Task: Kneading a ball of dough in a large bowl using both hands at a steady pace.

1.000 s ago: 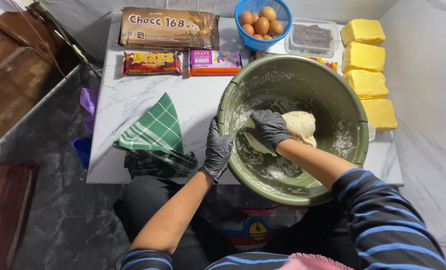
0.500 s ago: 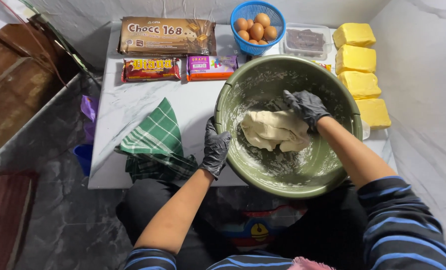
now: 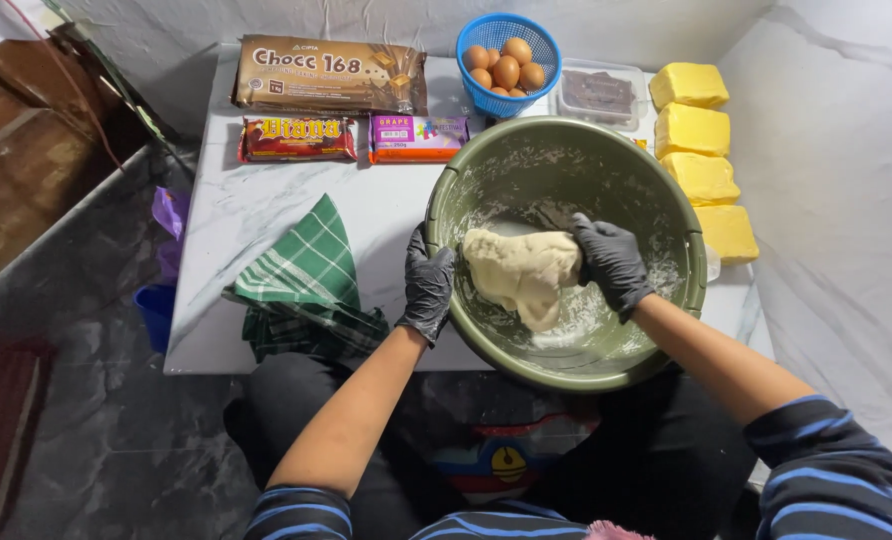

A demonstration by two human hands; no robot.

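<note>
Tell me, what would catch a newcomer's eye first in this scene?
Most striking is the big green bowl at the table's near edge, where a pale lump of dough is pressed by the black-gloved right hand while the gloved left hand grips the rim. Right of the bowl runs a row of yellow butter blocks; behind it sits a blue basket of eggs. A green checked cloth lies to the left.
</note>
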